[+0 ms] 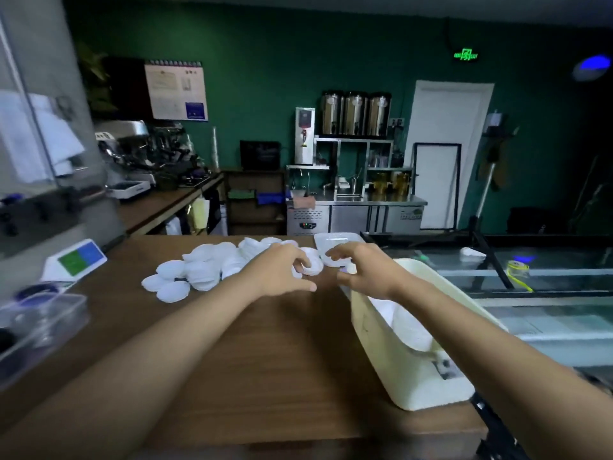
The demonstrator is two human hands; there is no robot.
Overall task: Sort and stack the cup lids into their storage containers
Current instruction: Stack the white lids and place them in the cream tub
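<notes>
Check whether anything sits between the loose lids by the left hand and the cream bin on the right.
Nothing visible blocks it. The loose lids lie on the wooden counter beside the open-topped cream bin. The right hand is over the bin's far end; the clear tray sits behind, off the path.

Dim room: dark green wall at twelve o'clock, white door under a lit exit sign at one, perhaps an espresso machine at ten.

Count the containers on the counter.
3: a cream bin at the right, a clear tub at the far edge, a clear box at the left edge. None seems hidden.
</notes>
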